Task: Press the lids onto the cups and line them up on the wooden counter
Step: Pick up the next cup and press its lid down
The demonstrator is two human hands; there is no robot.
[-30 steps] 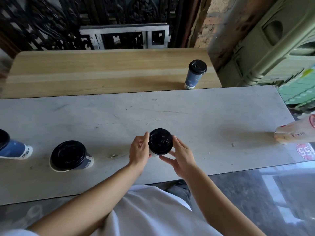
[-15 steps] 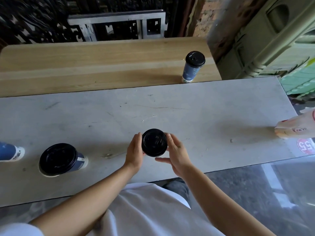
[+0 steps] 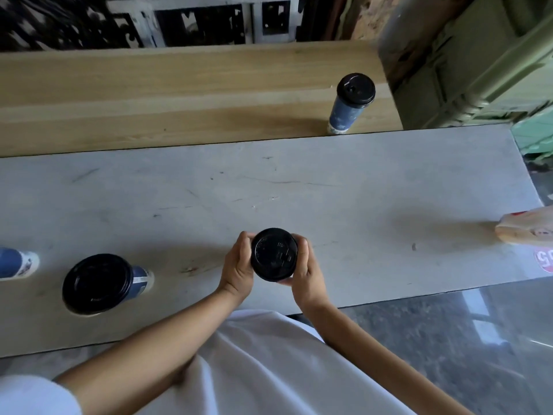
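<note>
Scuffed grey stone slab across the middle, thin scratches all over. Pinkish plastic bag lying at its right end, red round sticker just beside that. Pale green moulded plastic stack past the slab's far right corner, black ornate grille well behind.

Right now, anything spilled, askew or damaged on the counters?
Nothing serious. The held cup, the cup to its left and the far cup on the wooden counter all look squarely lidded, and no liquid shows. Only a small brownish stain and scuffs mark the grey counter left of the left hand.
</note>
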